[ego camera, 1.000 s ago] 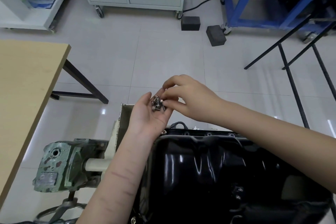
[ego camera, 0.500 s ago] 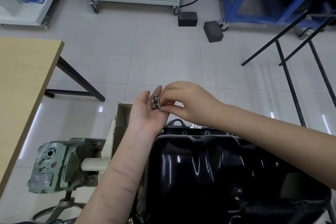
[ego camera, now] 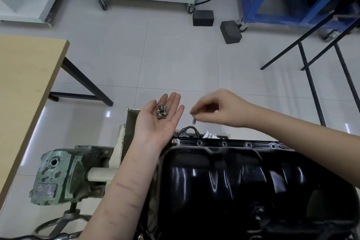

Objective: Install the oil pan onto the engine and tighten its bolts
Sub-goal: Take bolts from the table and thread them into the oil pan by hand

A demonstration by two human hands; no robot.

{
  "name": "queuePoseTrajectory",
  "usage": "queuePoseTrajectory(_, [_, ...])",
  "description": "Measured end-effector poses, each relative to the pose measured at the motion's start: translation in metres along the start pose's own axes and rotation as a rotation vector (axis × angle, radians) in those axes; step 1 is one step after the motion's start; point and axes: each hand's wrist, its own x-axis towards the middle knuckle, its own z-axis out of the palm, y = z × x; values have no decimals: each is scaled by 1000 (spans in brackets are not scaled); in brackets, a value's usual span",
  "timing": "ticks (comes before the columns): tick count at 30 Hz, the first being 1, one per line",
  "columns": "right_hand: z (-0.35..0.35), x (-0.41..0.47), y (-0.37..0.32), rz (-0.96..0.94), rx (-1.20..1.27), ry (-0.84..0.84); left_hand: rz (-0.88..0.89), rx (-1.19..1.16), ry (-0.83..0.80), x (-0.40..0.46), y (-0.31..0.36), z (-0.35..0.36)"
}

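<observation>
Right hand [ego camera: 224,110] fingers [ego camera: 198,112] pinch bolt [ego camera: 193,121] above oil pan [ego camera: 243,185].

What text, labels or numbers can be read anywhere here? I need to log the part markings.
None can be read.
Nameplate on the green gearbox: markings too blurred to read.
White tag behind the oil pan: dark marks, too small to read.

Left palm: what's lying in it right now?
A small pile of bolts lies in the open left hand. They overlap, so an exact count is hidden. The right hand pinches one more bolt.
</observation>
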Motion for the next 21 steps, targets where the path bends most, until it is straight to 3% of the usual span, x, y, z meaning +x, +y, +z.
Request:
queuePoseTrajectory(3, [7, -2, 21, 80, -296, -227, -15, -16, -1, -1, 0, -4])
queuePoseTrajectory(7, [14, 4, 28, 38, -508, -362, -36, -8, -1, -1, -3, -4])
queuePoseTrajectory(21, [27, 3, 30, -268, -963, -474, -68, 5, -8, -1, -9, -2])
